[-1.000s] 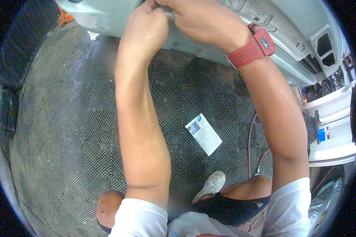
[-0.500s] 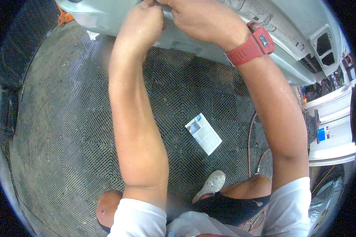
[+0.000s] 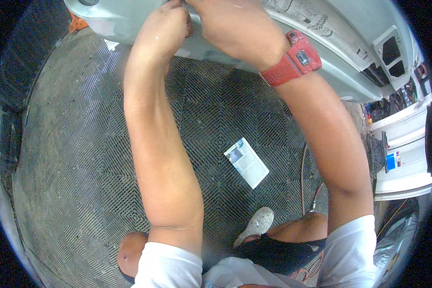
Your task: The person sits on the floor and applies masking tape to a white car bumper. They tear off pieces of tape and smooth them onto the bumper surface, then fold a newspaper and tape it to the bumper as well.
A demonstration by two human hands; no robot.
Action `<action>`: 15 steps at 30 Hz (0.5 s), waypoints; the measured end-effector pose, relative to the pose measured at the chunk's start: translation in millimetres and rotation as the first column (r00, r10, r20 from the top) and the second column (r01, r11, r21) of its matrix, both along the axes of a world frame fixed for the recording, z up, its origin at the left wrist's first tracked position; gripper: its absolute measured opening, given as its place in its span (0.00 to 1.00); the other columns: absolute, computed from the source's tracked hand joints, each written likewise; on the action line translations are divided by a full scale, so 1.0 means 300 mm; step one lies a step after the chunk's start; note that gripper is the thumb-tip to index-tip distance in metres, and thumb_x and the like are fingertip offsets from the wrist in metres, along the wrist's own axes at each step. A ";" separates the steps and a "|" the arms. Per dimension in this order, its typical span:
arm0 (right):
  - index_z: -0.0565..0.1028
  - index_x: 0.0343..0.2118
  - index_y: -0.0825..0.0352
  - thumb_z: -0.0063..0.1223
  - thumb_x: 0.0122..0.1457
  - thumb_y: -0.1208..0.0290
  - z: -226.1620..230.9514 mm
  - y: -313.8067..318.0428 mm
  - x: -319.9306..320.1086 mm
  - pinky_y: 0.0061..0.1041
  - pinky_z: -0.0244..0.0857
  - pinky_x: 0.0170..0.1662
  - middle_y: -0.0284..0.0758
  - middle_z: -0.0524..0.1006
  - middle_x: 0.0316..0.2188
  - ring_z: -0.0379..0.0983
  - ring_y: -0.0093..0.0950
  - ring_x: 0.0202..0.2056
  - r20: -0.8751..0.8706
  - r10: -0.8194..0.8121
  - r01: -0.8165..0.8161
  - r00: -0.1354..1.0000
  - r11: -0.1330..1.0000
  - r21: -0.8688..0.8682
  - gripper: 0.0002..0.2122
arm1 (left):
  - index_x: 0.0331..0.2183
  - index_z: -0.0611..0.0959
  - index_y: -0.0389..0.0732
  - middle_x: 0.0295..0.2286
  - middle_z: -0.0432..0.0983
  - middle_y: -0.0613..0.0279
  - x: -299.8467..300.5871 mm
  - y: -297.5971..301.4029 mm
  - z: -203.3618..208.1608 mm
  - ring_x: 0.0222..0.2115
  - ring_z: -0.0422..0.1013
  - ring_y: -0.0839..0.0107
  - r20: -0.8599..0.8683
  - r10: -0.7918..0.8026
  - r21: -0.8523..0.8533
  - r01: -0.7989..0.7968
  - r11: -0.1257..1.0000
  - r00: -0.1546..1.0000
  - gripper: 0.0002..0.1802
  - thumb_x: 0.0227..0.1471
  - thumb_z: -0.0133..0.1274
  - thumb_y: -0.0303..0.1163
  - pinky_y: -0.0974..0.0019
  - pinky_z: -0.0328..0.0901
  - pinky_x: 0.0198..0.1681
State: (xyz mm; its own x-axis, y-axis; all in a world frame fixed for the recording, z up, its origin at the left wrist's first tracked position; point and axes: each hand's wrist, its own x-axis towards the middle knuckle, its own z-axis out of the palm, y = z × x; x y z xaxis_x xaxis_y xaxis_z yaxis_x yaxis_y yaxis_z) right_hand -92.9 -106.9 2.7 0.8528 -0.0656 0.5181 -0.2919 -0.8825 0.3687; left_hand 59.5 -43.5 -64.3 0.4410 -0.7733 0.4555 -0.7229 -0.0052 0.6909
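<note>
At the top edge, both my hands are close together against a pale green car body panel (image 3: 125, 21). My left hand (image 3: 165, 24) is closed, its fingers curled in; whatever they pinch is hidden. Beside it, my right hand (image 3: 240, 31) is bent inward with the fingers folded, and its fingertips are partly cut off by the picture's edge. What it grips cannot be made out. A red wristwatch (image 3: 297, 58) circles my right wrist. Printed newspaper sheets (image 3: 317, 24) cover part of the panel to the right of my hands.
Dark ribbed floor tiles (image 3: 91, 144) spread below, with a folded printed sheet (image 3: 254, 170) lying on them. A thin hose (image 3: 302, 177) runs by my right arm. White panelling (image 3: 403, 173) stands at right, an orange object (image 3: 77, 23) at upper left.
Both hands and forearms have shifted slightly left along the panel. My fingers stay closed, and the sheet on the floor lies where it was.
</note>
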 end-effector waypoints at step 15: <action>0.80 0.40 0.75 0.52 0.60 0.76 -0.026 0.064 0.061 0.49 0.68 0.54 0.53 0.80 0.42 0.76 0.47 0.47 0.107 -0.156 0.152 0.982 0.987 0.051 0.10 | 0.61 0.76 0.30 0.49 0.79 0.42 -0.133 0.097 0.150 0.45 0.75 0.60 -0.639 -0.134 -0.127 0.068 0.990 0.758 0.27 0.63 0.40 0.25 0.59 0.69 0.53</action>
